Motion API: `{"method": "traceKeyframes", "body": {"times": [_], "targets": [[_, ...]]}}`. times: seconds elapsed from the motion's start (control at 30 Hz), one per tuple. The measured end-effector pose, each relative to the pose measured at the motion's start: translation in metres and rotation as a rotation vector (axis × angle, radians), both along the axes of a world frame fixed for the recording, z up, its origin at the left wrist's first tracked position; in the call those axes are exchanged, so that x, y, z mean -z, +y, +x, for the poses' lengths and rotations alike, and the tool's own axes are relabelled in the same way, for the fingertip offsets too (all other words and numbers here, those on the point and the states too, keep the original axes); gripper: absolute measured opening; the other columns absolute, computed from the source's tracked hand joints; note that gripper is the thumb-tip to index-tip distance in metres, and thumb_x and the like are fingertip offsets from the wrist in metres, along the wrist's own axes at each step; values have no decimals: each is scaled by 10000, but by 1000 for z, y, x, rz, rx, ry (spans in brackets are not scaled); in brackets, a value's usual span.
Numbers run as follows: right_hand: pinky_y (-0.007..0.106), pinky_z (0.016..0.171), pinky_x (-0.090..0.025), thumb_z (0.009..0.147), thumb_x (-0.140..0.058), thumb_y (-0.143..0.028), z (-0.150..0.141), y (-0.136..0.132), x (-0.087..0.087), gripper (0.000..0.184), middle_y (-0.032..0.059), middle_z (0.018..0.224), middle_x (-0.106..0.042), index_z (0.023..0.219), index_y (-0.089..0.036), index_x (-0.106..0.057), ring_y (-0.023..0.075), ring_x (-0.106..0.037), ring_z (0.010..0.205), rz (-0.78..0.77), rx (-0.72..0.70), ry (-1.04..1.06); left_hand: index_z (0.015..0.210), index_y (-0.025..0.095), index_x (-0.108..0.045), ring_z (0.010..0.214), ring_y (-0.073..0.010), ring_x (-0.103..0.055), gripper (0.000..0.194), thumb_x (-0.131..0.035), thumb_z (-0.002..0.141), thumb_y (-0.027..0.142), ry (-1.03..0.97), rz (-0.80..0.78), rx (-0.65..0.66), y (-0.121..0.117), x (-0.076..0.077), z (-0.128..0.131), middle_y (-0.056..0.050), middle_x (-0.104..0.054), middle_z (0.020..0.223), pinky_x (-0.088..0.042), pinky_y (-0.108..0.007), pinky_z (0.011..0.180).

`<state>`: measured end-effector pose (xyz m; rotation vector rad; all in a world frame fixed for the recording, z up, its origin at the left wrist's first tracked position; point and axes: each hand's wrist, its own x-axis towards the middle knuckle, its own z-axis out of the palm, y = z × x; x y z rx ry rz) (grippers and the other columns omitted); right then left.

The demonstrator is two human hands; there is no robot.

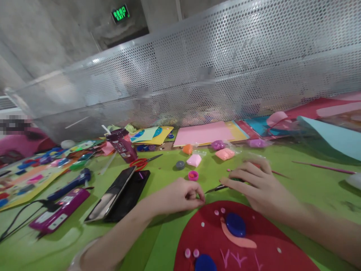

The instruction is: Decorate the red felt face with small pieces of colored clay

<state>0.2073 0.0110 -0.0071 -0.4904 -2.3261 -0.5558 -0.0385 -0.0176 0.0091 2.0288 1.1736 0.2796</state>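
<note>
My left hand [183, 195] is closed in a pinch just above the top edge of a red paper shape [208, 226]; whatever its fingertips hold, if anything, is hidden. Stretched out over a dark pointed tool with a metal blade [216, 189], my right hand [254, 184] touches it with its fingertips, and most of the tool is covered. The red paper carries blue domed discs [236, 225], a curved peach clay strip [237, 239], small pink and white dots and thin pink clay strokes [238, 259]. A small pink tub [193, 175] stands beyond my left hand.
Bags of pink clay [194, 160] and peach clay [225, 153] lie ahead. Red-handled scissors [139, 163], a dark cup with a straw [122, 145], a phone [111, 195] and a purple device [60, 210] are leftward. Behind, coloured paper [200, 133] lies by a perforated metal panel [180, 82].
</note>
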Motion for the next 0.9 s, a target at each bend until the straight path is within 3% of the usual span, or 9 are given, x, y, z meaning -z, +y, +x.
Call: {"method": "traceKeyframes", "body": {"times": [0.33,0.73,0.9], "targets": [[359,785,-312,744,-373,52,0,-1,-1,443,19,826,-654,1022,-226,-575,179,-502,838,40,-5,-27,823,156,-570,488,-63,-353,110,-519,725,157,27,17,43,1,1,1,90,-400,531,-285,-183,487],[381,774,-308,699,-382,36,1,2,1,460,38,876,-655,1023,-232,-567,208,-504,897,52,-45,-168,795,169,-508,430,-51,-315,98,-531,787,265,-121,-133,-43,2,5,-2,101,-391,487,-273,-178,442],[373,768,-310,694,-378,48,-2,3,0,465,43,843,-660,1016,-218,-583,205,-509,865,49,24,-120,809,188,-512,391,-43,-350,130,-546,794,313,-178,-138,-143,1,-13,-18,104,-375,479,-304,-152,398]]}}
